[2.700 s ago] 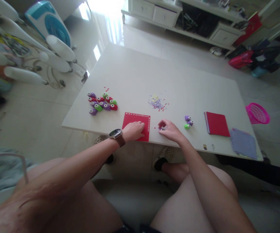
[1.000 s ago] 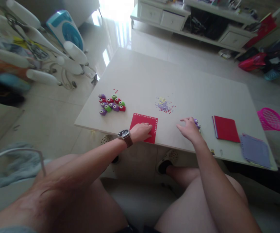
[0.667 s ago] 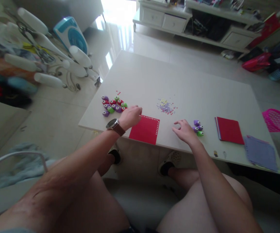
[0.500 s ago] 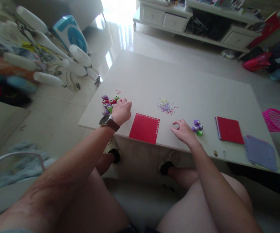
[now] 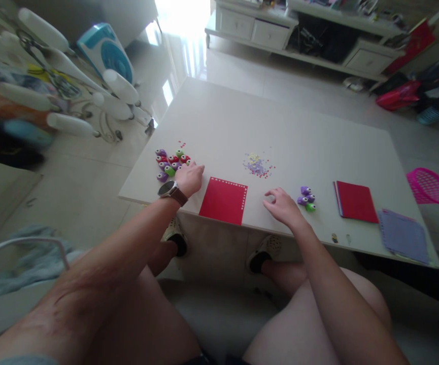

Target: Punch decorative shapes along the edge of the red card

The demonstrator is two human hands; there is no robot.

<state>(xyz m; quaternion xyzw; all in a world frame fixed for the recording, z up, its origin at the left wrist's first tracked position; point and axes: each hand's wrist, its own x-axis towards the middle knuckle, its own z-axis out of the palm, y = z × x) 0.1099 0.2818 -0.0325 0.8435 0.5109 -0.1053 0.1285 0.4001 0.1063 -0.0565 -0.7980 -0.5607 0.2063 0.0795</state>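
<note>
At the table's left side my left hand (image 5: 190, 178), with a watch on its wrist, is at the right edge of a cluster of small craft punches (image 5: 169, 171) in purple, red and green. Its fingers are curled downward; what they hold, if anything, is hidden. A red sheet of paper (image 5: 223, 201) with small punched holes along its top and right edges lies between my hands. My right hand (image 5: 280, 204) hovers at or rests on the table, thumb and fingers apart, holding nothing. Right of it sits a smaller group of purple and green craft punches (image 5: 306, 198).
Yellow, purple and red paper bits (image 5: 256, 165) lie mid-table, with a few red bits (image 5: 181, 144) behind the left punches. Rightward are a red paper stack (image 5: 356, 202), purple sheets (image 5: 404, 236) and two small items near the edge. A pink basket (image 5: 430, 186) stands beyond the table.
My left hand has drawn slightly back toward me, uncovering more punches. My right hand stays much the same. The whole view has shifted a little.
</note>
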